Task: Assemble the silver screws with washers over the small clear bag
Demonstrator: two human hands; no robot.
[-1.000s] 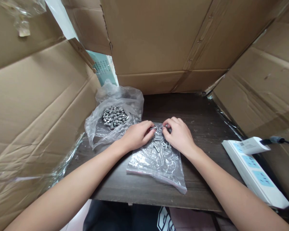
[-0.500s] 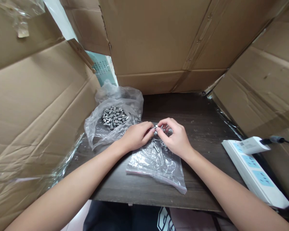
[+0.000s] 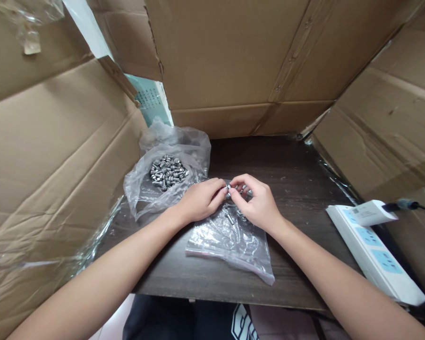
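Observation:
My left hand (image 3: 204,199) is closed, its thumb and fingertips pinching a small silver bolt (image 3: 228,187). From the other side, the thumb and curled fingers of my right hand (image 3: 252,197) grip the same bolt at its end; part of it is hidden by the fingertips. Both hands are just above a clear zip bag (image 3: 230,252) lying flat on the table. Loose metal pieces, including a bolt (image 3: 230,219), lie on the bag under and beside my right hand. Left of my hands, an open plastic bag (image 3: 136,186) holds a heap of silver bolts (image 3: 168,172).
The dark wooden table (image 3: 269,156) is walled by cardboard at the left (image 3: 56,156), back (image 3: 226,56) and right (image 3: 386,132). A white power strip (image 3: 375,255) with a plugged-in adapter (image 3: 371,214) and black cable lies at the right edge.
The bolt between my fingertips has turned slightly, and my right fingers have shifted a little to the left. The bags and the loose pieces stay where they were.

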